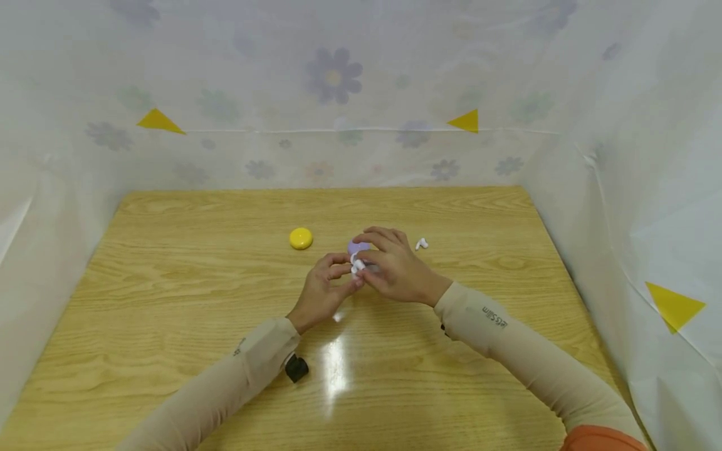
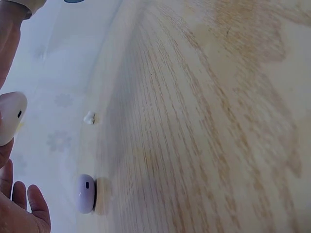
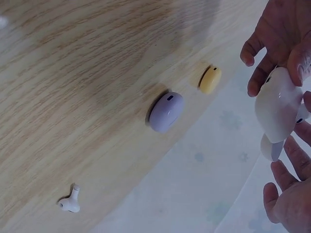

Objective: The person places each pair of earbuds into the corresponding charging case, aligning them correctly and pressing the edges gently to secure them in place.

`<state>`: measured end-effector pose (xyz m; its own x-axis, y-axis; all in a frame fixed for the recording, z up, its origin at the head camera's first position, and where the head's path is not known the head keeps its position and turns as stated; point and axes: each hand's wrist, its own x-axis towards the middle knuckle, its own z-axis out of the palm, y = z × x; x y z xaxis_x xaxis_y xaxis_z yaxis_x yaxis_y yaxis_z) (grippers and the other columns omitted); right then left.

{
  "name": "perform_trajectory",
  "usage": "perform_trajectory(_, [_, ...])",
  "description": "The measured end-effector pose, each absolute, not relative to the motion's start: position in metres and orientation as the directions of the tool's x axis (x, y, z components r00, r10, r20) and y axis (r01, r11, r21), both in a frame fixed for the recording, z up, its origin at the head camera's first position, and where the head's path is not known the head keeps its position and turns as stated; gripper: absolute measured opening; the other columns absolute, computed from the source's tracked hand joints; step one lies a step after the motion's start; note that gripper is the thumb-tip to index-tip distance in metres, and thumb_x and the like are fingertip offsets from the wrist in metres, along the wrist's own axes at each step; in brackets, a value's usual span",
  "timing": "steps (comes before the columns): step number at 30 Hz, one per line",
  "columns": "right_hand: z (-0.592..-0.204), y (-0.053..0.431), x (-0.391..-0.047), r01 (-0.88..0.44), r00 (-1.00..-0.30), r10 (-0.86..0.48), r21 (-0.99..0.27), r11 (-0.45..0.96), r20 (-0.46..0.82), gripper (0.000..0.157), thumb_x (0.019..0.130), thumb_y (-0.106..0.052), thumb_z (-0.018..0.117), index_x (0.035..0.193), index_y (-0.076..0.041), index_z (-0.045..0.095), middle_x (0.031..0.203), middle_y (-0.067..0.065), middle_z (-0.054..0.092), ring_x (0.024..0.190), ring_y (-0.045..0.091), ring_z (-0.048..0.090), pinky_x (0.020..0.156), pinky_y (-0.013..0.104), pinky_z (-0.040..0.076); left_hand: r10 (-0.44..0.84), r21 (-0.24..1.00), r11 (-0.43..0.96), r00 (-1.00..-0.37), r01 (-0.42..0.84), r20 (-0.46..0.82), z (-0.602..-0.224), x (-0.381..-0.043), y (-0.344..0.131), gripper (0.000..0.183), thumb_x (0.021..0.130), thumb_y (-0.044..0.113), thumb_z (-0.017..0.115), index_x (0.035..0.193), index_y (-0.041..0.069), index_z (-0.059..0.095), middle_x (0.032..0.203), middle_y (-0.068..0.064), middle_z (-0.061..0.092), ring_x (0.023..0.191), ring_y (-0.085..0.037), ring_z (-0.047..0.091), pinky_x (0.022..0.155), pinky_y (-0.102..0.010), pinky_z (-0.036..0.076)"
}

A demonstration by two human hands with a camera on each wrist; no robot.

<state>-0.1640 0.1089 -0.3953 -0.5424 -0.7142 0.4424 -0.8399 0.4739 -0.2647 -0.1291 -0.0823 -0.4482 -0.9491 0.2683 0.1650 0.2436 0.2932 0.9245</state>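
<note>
My left hand (image 1: 323, 291) grips a white earbud case (image 3: 278, 104), its thumb and fingers on the case body. The case's lid (image 3: 271, 148) stands tilted away from the body. At the case, my right hand (image 1: 397, 266) pinches a white earbud (image 3: 302, 114) between thumb and index finger; its other fingers are spread beyond. Fingers of both hands hide part of the case. Just behind the hands in the head view sits a closed purple case (image 3: 166, 112) on the table. A second white earbud (image 1: 422, 243) lies right of my right hand.
A closed round yellow case (image 1: 301, 238) sits on the wooden table (image 1: 186, 263), left of the purple one. White flowered sheets (image 1: 389, 81) hang behind the table and at both sides, with yellow triangles (image 1: 465, 121) on them.
</note>
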Motion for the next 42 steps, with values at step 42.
perform_trajectory(42, [-0.3988,0.1111,-0.1695,-0.781,-0.591,-0.724,-0.478,0.402,0.356,0.015,0.086,-0.005,0.067,0.100,-0.008,0.071,0.121,0.013,0.062,0.121,0.031,0.052,0.096,0.058,0.039,0.261,0.921,0.289,-0.948,0.260,0.185,-0.4524,-0.1288,-0.0812,0.029,0.083,0.012,0.073,0.111,0.004,0.071,0.124,-0.012,0.058,0.124,-0.030,0.048,0.096,-0.048,0.049])
